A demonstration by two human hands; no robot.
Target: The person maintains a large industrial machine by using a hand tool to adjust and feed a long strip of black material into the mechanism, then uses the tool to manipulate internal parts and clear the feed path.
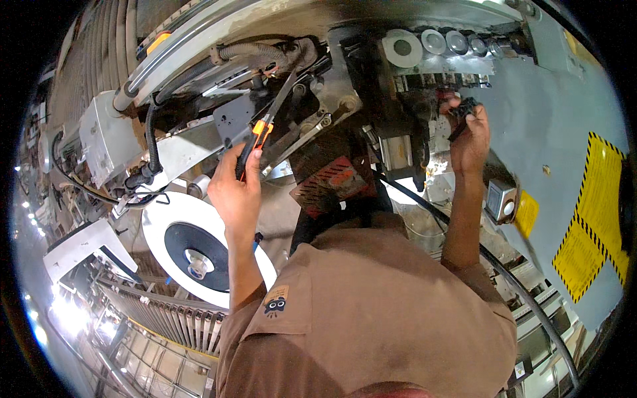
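Near the machine's middle, my left hand [237, 184] is closed around an orange-and-black utility knife [261, 132]. Its long blade points up and away from me, toward the machine's metal levers [302, 139]. Farther right, my right hand [472, 136] is raised at the machine, its fingers closed on a small dark part [464, 109] whose kind I cannot make out. Whether that part is loose or fixed to the machine is also unclear. Just beyond it runs a row of round metal rollers [456, 42].
A large white disc with a dark centre [169, 229] stands by my left forearm. A black cable [491, 255] crosses beside my right arm. Yellow warning labels [592, 212] are on the grey panel at right. Corrugated hoses [154, 129] run along the left.
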